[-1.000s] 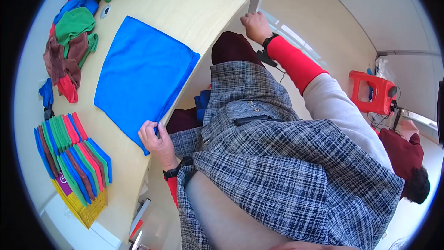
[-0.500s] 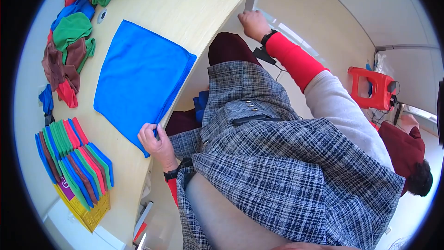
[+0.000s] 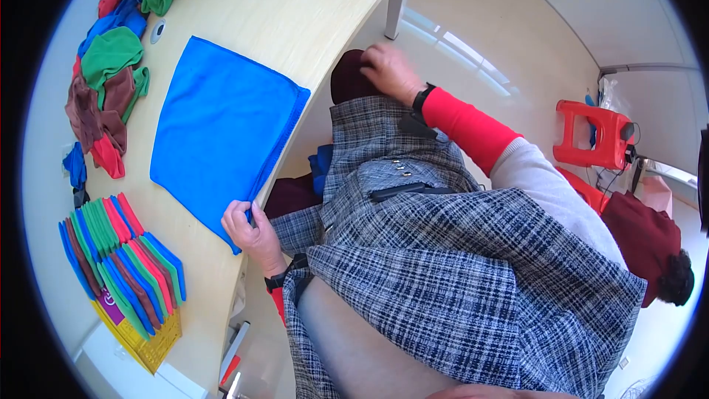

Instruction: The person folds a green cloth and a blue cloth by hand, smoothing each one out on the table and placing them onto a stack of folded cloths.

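Note:
A blue cloth (image 3: 221, 125), folded into a flat four-sided piece, lies along the front edge of the table. At its near corner my left hand (image 3: 253, 235) grips the cloth edge between thumb and fingers. My right hand (image 3: 391, 72) is off the table, over my dark red trouser knee (image 3: 350, 77) and apart from the cloth. Its fingers look bent but are smeared by motion, and I see nothing held in them. Both wrists wear black bands.
Crumpled green, brown, red and blue cloths (image 3: 111, 59) line the table's far side. Folded cloths stand in rows in a yellow basket (image 3: 159, 343) at lower left. A red stool (image 3: 591, 133) is on the floor at right, near another person in dark red (image 3: 642, 236).
My right hand has come back from beyond the table edge, downward and left, to over my knee. My left hand stays at the cloth's corner, and the cloth looks the same.

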{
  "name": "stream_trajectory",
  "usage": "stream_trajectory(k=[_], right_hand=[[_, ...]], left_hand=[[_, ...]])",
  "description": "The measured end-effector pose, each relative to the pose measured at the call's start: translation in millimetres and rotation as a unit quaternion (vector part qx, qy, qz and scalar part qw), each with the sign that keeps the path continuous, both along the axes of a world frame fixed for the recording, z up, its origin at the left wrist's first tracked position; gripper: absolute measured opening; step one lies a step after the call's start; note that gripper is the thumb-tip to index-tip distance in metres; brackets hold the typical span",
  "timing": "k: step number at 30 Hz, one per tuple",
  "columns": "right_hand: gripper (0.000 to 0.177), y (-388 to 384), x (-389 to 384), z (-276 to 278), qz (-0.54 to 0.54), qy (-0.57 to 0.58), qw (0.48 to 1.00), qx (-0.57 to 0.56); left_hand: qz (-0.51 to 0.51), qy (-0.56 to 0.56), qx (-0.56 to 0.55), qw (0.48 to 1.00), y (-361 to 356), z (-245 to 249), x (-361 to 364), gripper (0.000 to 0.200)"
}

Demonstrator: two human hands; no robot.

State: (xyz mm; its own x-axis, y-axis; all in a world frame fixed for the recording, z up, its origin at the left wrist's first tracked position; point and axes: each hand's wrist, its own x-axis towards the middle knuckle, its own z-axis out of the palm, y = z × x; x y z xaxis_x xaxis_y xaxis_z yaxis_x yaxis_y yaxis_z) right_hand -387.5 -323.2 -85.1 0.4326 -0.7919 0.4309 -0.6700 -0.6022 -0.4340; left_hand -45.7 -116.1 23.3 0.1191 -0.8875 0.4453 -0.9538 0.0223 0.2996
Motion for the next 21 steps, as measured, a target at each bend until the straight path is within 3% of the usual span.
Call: stream_trajectory(k=[2,7,12,21], right_hand=[[0.020,-4,-17,-9,-0.116,0.018,0.980,0.161],[0.018,-11,-18,-11,-0.089,0.035,0.982,0.165],[0.015,-20,-10,-6,-0.028,0.129,0.987,0.088],[0.015,-32,10,-3,0.063,0.316,0.946,-0.030]], left_hand=[[0.000,-0.001,0.000,1.000,1,-2,1,0.014],[0.001,-0.005,-0.005,1.000,-1,-6,2,0.015],[0.003,0.002,-0.004,1.000,0,-7,3,0.015],[0.002,-0.006,-0.011,1.000,-1,-6,-1,0.015]])
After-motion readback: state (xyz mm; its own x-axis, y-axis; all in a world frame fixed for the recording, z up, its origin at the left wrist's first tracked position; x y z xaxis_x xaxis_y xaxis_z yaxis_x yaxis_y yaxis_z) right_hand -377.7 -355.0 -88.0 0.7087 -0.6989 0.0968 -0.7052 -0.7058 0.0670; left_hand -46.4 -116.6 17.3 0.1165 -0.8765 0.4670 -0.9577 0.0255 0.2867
